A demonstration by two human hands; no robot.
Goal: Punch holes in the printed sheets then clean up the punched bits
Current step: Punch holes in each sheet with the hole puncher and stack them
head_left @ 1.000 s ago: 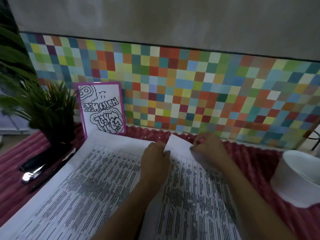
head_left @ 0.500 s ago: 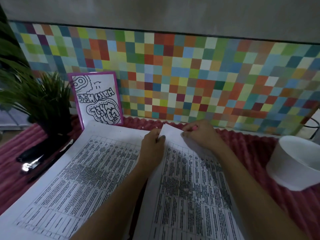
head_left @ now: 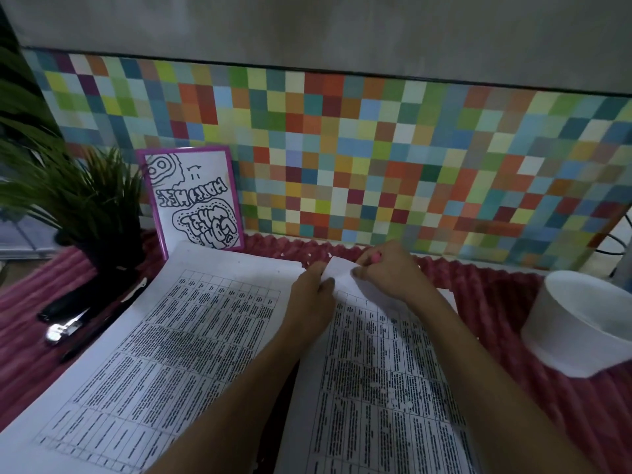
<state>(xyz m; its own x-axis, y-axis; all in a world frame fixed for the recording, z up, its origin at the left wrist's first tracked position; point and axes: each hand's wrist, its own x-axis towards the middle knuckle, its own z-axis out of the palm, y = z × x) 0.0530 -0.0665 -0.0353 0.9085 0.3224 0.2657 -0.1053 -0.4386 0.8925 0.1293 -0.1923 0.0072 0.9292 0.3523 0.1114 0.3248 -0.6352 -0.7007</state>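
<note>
The person is working at the far short edge of the right-hand sheet [head_left: 376, 425], just above the middle of the frame. The left hand [head_left: 309, 299] and the right hand [head_left: 388, 273] are sitting close together, and both are pinching this edge. The fingers are curling over the paper and raising a white flap of it between them. Something pink is showing at the tips of the right hand, and I cannot tell what it is.

The sheet is lying on the pink ribbed mat [head_left: 496, 302] that is covering the tabletop. Its long axis is running from the bottom edge of the frame up toward the tiled wall [head_left: 342, 148]. So the held edge is pointing at the wall, and the rest of the page is stretching down from the hands.

Small white punched bits [head_left: 386, 391] are resting on the print in the lower middle, below both hands and along that axis. The white bowl [head_left: 581, 323] is standing at the right edge, nearer to the right hand. In my judgement the next move is depending on this: the bits are lying downhill of the lifted edge, and the bowl is off to the side.

A second printed sheet [head_left: 164, 343] is lying at lower left. A black tool with a metal part [head_left: 65, 325] is lying at the left edge, near the plant [head_left: 82, 200].
</note>
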